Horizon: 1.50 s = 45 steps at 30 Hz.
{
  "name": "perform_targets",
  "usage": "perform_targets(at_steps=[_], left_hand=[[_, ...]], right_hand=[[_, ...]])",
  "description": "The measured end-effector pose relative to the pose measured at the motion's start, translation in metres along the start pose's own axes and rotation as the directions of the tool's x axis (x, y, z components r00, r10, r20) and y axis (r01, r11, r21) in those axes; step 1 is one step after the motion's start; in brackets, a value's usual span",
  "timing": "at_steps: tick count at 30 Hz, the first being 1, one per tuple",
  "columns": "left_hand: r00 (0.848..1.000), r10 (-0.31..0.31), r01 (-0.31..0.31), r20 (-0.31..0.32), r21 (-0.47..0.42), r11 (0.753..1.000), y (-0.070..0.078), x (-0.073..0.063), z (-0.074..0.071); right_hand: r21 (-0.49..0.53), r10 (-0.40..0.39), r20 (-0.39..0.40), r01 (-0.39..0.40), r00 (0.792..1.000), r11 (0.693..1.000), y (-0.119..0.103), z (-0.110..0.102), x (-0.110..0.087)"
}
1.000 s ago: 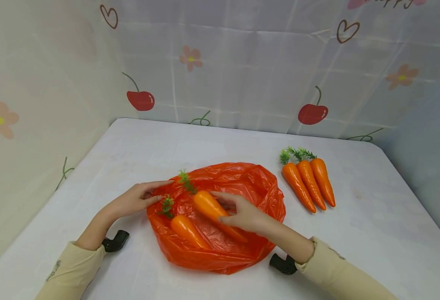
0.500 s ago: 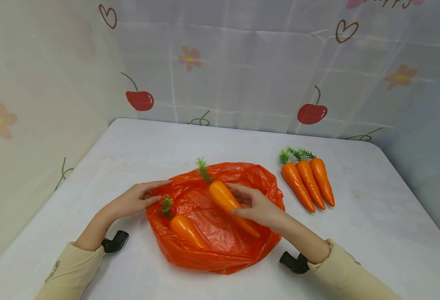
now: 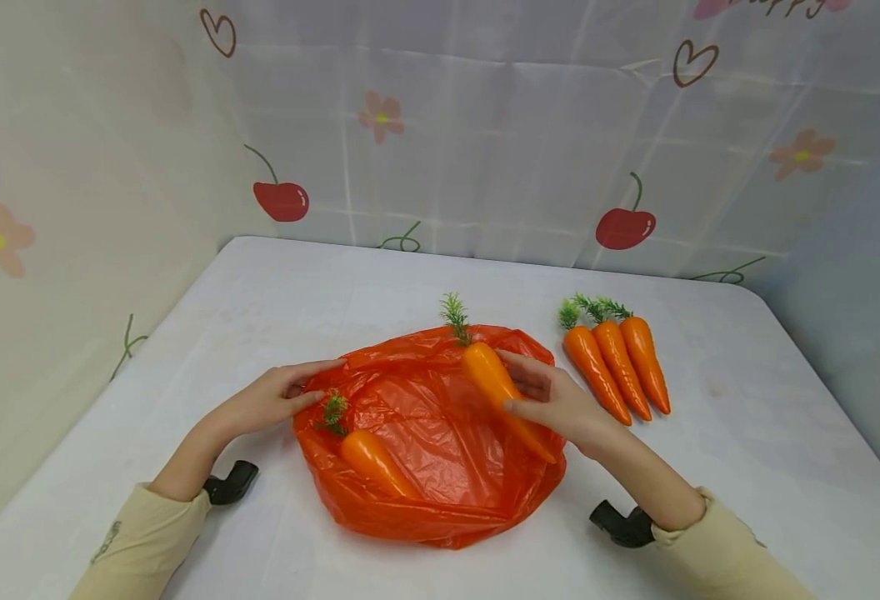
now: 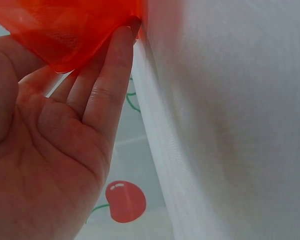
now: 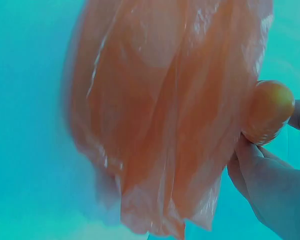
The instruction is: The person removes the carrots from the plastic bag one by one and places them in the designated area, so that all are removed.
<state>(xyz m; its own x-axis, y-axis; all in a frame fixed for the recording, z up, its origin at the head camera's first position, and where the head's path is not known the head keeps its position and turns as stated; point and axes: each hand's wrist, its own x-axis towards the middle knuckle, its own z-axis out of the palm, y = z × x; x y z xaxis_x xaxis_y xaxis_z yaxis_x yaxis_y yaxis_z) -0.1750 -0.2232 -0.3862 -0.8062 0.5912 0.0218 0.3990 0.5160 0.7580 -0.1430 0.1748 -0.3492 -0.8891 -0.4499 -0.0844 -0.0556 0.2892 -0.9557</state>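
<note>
A red plastic bag (image 3: 402,525) lies spread on the table with its mouth wide. At its left rim, my left hand (image 3: 267,404) holds the edge; the left wrist view has thumb and fingers around the red film (image 4: 70,35). My right hand (image 3: 563,408) grips an orange carrot (image 3: 492,375) with a green top, raised over the bag's right side and tilted, tip toward me. The right wrist view catches this carrot's rounded orange body (image 5: 270,112) beside the bag, between thumb and fingers. Another carrot (image 3: 376,467) lies inside the bag at the left.
Three more carrots (image 3: 620,367) lie side by side on the white table (image 3: 755,417), right of the bag. A printed curtain (image 3: 470,150) hangs behind and along the sides. Black wrist mounts (image 3: 623,525) stick out below both sleeves.
My right hand has moved right and slightly away from me with the carrot, lifting it from the bag's middle toward the right rim. The left hand has stayed in place.
</note>
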Motion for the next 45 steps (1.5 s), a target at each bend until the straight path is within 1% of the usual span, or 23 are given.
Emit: perform_targets(at_steps=[4,9,15,26,36,45], left_hand=[[1.0,-0.007,0.007,0.004,-0.001,1.0,0.0,0.0,0.0],[1.0,-0.011,0.011,0.007,-0.009,1.0,0.001,0.001,0.0],[1.0,-0.002,0.002,0.009,-0.017,1.0,-0.001,0.001,0.0],[1.0,-0.012,0.012,0.007,-0.018,1.0,-0.001,0.001,0.0],[1.0,-0.014,0.014,0.008,-0.022,1.0,-0.003,0.0,0.0],[1.0,-0.014,0.014,0.009,-0.022,1.0,-0.003,0.0,0.0]], right_hand=[[-0.012,0.029,-0.04,-0.03,0.999,0.999,0.002,-0.011,-0.005],[0.011,0.064,-0.066,-0.064,0.996,0.998,0.005,-0.023,-0.011],[-0.035,0.094,-0.121,-0.099,0.988,0.995,0.008,-0.036,-0.02],[-0.062,0.109,-0.187,-0.123,0.976,0.99,0.013,-0.061,-0.031],[-0.112,0.15,-0.259,-0.184,0.954,0.977,0.021,-0.089,-0.039],[-0.108,0.177,-0.309,-0.219,0.935,0.97,0.033,-0.115,-0.048]])
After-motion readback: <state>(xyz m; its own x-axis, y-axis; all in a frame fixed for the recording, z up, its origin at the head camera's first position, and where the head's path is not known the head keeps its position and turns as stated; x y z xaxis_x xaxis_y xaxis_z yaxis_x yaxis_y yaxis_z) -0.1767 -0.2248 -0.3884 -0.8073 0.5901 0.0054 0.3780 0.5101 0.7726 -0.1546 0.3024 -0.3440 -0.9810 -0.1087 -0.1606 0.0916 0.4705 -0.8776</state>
